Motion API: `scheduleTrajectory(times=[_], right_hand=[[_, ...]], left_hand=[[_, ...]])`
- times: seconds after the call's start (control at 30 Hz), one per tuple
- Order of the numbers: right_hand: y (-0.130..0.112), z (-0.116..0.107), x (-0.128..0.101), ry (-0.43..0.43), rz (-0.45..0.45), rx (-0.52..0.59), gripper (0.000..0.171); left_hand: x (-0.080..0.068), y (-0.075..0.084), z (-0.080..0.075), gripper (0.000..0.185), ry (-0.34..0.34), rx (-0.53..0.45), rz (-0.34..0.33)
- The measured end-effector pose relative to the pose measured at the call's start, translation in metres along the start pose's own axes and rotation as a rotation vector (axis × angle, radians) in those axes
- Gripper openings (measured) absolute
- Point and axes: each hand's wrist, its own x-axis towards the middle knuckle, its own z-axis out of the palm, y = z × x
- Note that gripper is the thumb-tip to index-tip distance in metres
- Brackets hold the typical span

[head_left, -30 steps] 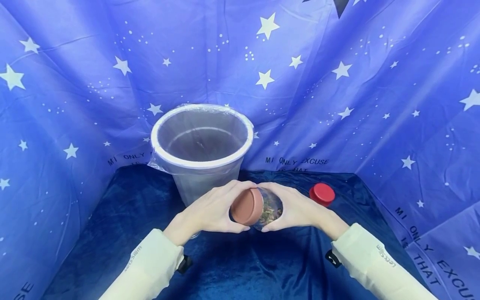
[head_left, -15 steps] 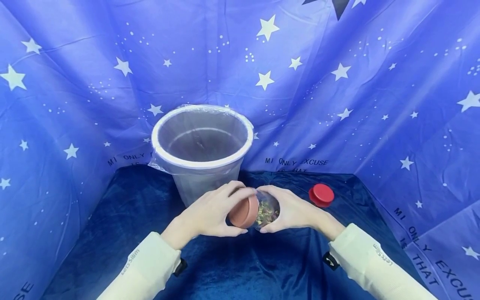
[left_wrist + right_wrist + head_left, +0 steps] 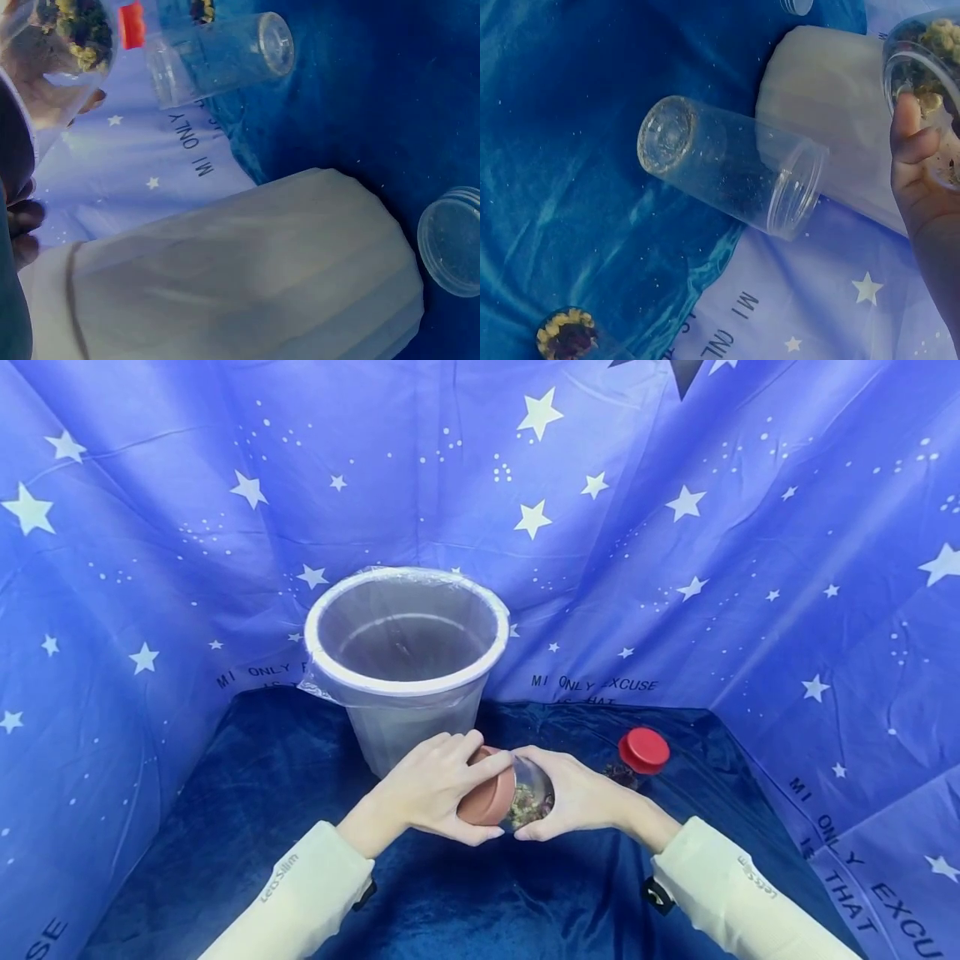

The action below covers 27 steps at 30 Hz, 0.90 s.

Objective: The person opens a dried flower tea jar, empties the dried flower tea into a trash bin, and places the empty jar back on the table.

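Note:
Both hands hold a clear jar [image 3: 531, 795] of dried, flower-like bits in front of the white bin [image 3: 408, 681]. My left hand [image 3: 450, 781] wraps its fingers and thumb round the jar's terracotta lid [image 3: 487, 799]. My right hand [image 3: 573, 792] grips the clear body; its thumb [image 3: 909, 129] lies on the jar [image 3: 928, 45] wall in the right wrist view. The jar is tilted, lid toward the left. The left wrist view shows the same jar [image 3: 73, 31] at its top left.
The bin is lined with a clear bag and stands at the back. A red-lidded jar [image 3: 642, 750] sits to the right. An empty clear jar [image 3: 731, 174] lies on its side on the blue velvet cloth [image 3: 480, 902]. A loose clear lid [image 3: 452, 240] lies beyond the bin. Star-printed fabric walls surround everything.
The hands and jar have sunk a little toward me. The left fingers have shifted further over the lid, which now shows more edge-on.

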Motion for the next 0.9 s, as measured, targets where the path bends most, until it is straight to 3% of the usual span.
scheduleTrajectory(times=[0.13,0.37,0.43,0.67,0.9], right_hand=[[0.0,0.003,0.0,-0.005,0.016,0.022,0.082],[0.002,0.006,0.003,0.059,0.036,0.037,0.082],[0.003,0.006,0.004,0.068,0.041,0.035,0.082],[0.003,0.008,0.005,0.074,0.066,0.003,0.083],[-0.001,0.004,0.006,0.083,0.079,-0.136,0.086]], left_hand=[[-0.002,0.002,0.004,0.08,0.01,-0.006,-0.019],[-0.004,0.009,0.006,0.074,-0.043,-0.14,-0.255],[-0.004,0.01,0.005,0.075,-0.063,-0.149,-0.291],[-0.003,0.012,0.004,0.074,-0.098,-0.172,-0.345],[-0.004,0.014,0.005,0.074,-0.094,-0.193,-0.378]])
